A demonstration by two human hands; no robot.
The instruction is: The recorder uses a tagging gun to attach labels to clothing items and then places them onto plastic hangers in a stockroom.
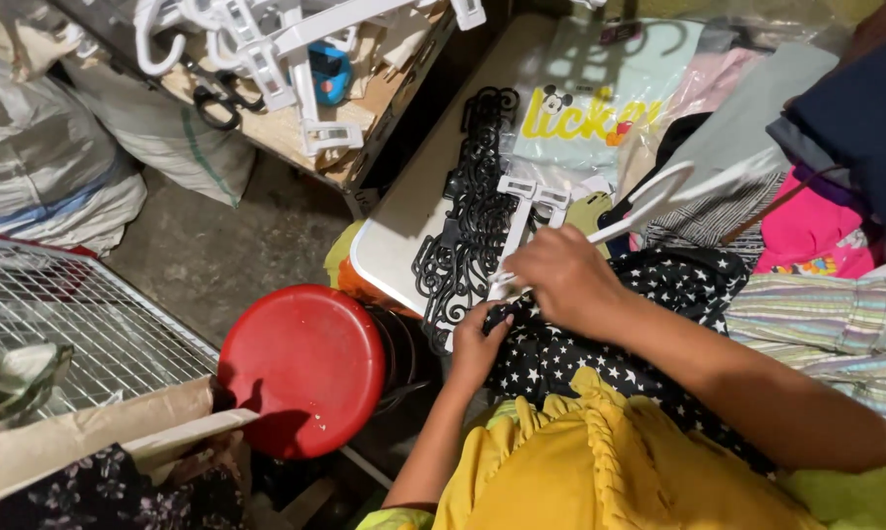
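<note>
R hand (565, 280) sits near centre of the view, fingers curled shut on the clip end of a white plastic hanger (600, 221), whose hook runs off toward 2 o'clock over the clothes. L hand (477, 344), just at 7 o'clock from the R, is closed too, pinching the edge of a black star-print garment (649, 294) right beside the hanger's clip; the two hands are nearly touching. Garment lies under both hands and spreads toward 4 o'clock, w/ a yellow ruffled cloth (600, 461) at 6 o'clock below it, close to the camera. At 11 o'clock from the hands, a stack of black plastic hangers (467, 216) lies along the edge of a white table (403, 221). At 12 to 1 o'clock, a pale printed shirt in a clear bag (600, 108) rests on the table; pink clothes (816, 231) at 3 o'clock, striped fabric (835, 324) just below them. Round red stool (305, 368) stands at 9 o'clock, near the L forearm, apart from it. Wire grid rack (80, 324) farther out at 9 o'clock. More white hangers (266, 39) piled on a wooden shelf (286, 128) at 11 o'clock, w/ black scissors (217, 98) beside them. Filled sacks (50, 157) at 10 o'clock on the floor.
</note>
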